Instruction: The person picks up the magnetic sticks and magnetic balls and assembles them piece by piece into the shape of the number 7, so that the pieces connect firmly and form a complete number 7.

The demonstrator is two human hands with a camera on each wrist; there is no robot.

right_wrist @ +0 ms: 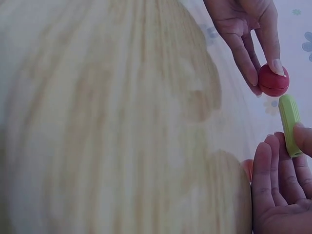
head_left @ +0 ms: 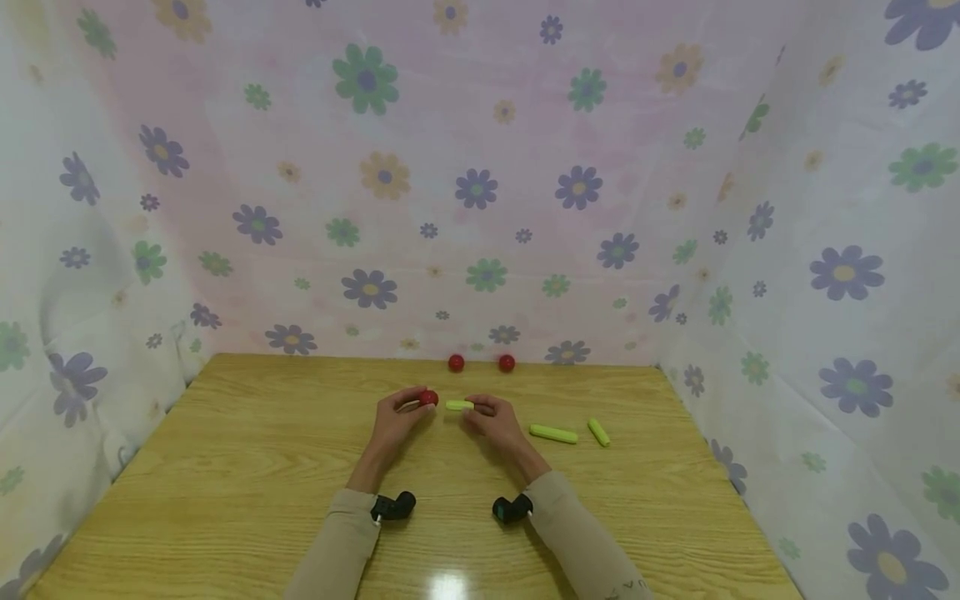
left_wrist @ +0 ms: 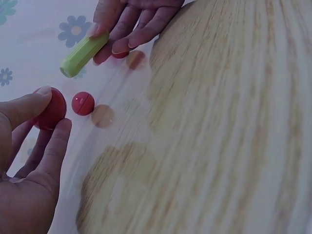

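Between thumb and fingertips, my left hand (head_left: 400, 414) holds a red ball (head_left: 428, 397) with a thin seam round it, plain in the left wrist view (left_wrist: 52, 109). My right hand (head_left: 495, 418) pinches a short light-green ridged stick (head_left: 459, 406) by one end. The stick's free end points left toward the ball, with a small gap between them in the head view. In the right wrist view the green stick (right_wrist: 289, 124) has its thumb-held end low and its other end just below the red ball (right_wrist: 274, 80).
Two more red balls (head_left: 456, 363) (head_left: 507, 363) sit at the table's back edge. Right of my right hand lie a longer green stick (head_left: 553, 434) and a short green stick (head_left: 598, 432). Flowered cloth (head_left: 480, 233) surrounds the wooden table (head_left: 247, 467) at the back and sides.
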